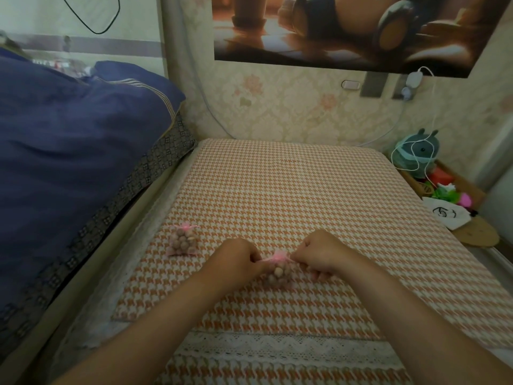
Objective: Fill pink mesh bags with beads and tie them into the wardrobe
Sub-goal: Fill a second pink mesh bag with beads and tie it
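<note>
Bench cloth point(277, 190): orange-and-cream houndstooth, edged with white lace trim point(277, 346); carries 2 items, a pink mesh bag point(185, 227) and a second pink mesh bag point(278, 257), both showing tan beads point(181, 243). Quilt point(69, 134): navy blue with beige stripes at one corner, above a dark grey sheet point(155, 168) in a small pale square motif. Wallpaper point(291, 112): cream damask with faded pink flowers; poster point(347, 31) brown and amber; plush toy point(419, 151) teal; cable point(433, 107) white.

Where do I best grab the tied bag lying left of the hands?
Pinch its gathered pink neck, at the far end of the bag, coming from above. The bead-filled body bulges and would likely shift under the fingers; the neck is narrow and free.
</note>
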The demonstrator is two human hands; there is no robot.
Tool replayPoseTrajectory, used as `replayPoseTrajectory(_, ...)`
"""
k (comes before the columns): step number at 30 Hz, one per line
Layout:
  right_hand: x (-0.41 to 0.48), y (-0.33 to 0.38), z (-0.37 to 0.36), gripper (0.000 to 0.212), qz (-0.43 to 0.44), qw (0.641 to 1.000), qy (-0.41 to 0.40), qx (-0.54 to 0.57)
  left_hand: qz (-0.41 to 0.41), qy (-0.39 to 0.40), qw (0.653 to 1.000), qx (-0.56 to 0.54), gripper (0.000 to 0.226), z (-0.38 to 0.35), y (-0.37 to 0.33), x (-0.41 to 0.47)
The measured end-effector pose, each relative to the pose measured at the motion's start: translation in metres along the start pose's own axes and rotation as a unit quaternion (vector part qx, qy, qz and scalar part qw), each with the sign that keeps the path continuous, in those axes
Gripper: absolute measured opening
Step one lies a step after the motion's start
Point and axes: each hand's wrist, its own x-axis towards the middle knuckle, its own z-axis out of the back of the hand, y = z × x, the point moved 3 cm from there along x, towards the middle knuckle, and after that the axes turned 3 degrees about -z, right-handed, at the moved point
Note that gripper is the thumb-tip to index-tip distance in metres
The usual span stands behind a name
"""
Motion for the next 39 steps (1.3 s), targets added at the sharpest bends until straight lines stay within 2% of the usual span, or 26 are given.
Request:
replayPoseTrajectory(3, -0.004, -0.002, 0.000, 0.032, -0.004, 0.999, -0.014, -0.039, -0.015, -0.004, 1.000, 0.011, 0.054, 0.001, -0.006, 0.001)
replayPoseTrajectory(7, -0.004, -0.004, -0.013, 0.022, -0.013, 0.996, -0.007, -0.088, -0.039, -0.019, 0.999, -0.002, 0.035, 0.000, -0.016, -0.003)
replayPoseTrajectory(15, -0.005, 0.003, -0.008, 0.030, 0.004, 0.998, 0.009, -0.059, -0.033, -0.042, 0.998, -0.043, 0.023, -0.005, -0.015, -0.002)
replayPoseTrajectory(17, -0.004, 0.002, -0.003, 0.029, 0.015, 0.998, -0.012, -0.054, -0.012, -0.049, 0.997, -0.056, 0.025, -0.005, -0.012, 0.001)
replayPoseTrajectory(20, -0.004, 0.003, 0.003, 0.027, 0.081, 0.993, -0.078, -0.036, 0.003, -0.046, 0.997, -0.062, 0.028, -0.006, -0.008, 0.009)
replayPoseTrajectory(23, -0.012, 0.012, 0.003, 0.019, 0.206, 0.967, -0.147, -0.026, -0.003, -0.046, 0.998, -0.050, 0.030, -0.006, -0.006, 0.017)
replayPoseTrajectory(25, -0.013, 0.017, -0.002, 0.018, 0.280, 0.948, -0.149, -0.035, -0.012, -0.039, 0.998, -0.044, 0.031, -0.006, -0.005, 0.021)
replayPoseTrajectory(27, -0.008, 0.017, -0.010, 0.016, 0.316, 0.937, -0.136, -0.055, -0.015, -0.029, 0.999, -0.040, 0.032, -0.007, -0.004, 0.022)
replayPoseTrajectory(34, 0.002, 0.015, -0.011, 0.011, 0.299, 0.943, -0.136, -0.048, -0.060, -0.005, 0.998, -0.028, 0.030, -0.003, 0.010, 0.026)
replayPoseTrajectory(36, 0.004, 0.015, -0.012, 0.009, 0.298, 0.944, -0.134, -0.049, -0.091, -0.009, 0.994, -0.053, 0.028, -0.005, 0.014, 0.025)
replayPoseTrajectory(39, 0.006, 0.014, -0.014, 0.007, 0.296, 0.945, -0.133, -0.048, -0.087, -0.038, 0.991, -0.097, 0.021, -0.007, 0.012, 0.023)
